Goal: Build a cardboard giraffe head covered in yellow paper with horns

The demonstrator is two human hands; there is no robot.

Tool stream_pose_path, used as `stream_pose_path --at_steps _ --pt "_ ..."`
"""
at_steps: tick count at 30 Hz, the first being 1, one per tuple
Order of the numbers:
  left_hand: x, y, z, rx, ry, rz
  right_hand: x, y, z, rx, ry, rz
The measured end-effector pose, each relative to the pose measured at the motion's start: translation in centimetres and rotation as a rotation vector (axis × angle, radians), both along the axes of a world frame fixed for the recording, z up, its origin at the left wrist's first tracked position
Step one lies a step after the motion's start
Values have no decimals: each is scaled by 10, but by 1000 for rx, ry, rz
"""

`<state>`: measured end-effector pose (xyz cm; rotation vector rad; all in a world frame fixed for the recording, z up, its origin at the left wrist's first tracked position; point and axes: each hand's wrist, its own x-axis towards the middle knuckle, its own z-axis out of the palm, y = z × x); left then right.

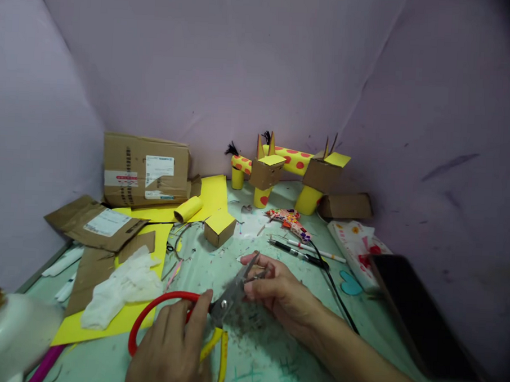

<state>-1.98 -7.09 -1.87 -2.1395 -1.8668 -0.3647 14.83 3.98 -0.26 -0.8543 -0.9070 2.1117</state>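
My left hand (170, 345) is wrapped round the red handles of a large pair of scissors (224, 305). The blades point up and to the right, slightly apart, and reach my right hand (280, 288). That hand's thumb and fingers are closed in a pinch by the blade tips; what sits between them is too small to make out. Just below the scissors' pivot are narrow yellow strips (223, 358), partly hidden by my left hand. Dark crumbs lie on the table under the blades.
Cardboard animals (267, 173) with yellow, red-spotted bodies stand at the back. A small box (219, 229), patterned glue gun (289, 222), pens (297, 252) and phone (418, 316) lie around. Left are a carton (134, 146), yellow paper (212, 195) and a crumpled tissue (122, 286).
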Motion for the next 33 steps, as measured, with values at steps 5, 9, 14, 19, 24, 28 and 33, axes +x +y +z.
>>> stream_pose_path --at_steps 5,9,14,19,24,28,33 --pt "-2 0 -5 42 95 -23 -2 -1 -7 25 -76 -52" --pt "-3 0 -6 88 116 -52 -5 -3 -10 79 -77 -124" --pt "-2 0 -8 121 132 -80 -7 -4 -16 122 -161 -201" --pt "-8 2 -12 121 152 -119 -7 -3 -19 81 -86 -180" --pt "-10 2 -12 70 72 -68 -1 5 -2 -9 -8 -216" --pt "-9 2 -13 38 9 -47 8 17 11 -7 -193 -282" --pt "-10 2 -14 29 -64 -76 10 20 4 99 -295 -157"
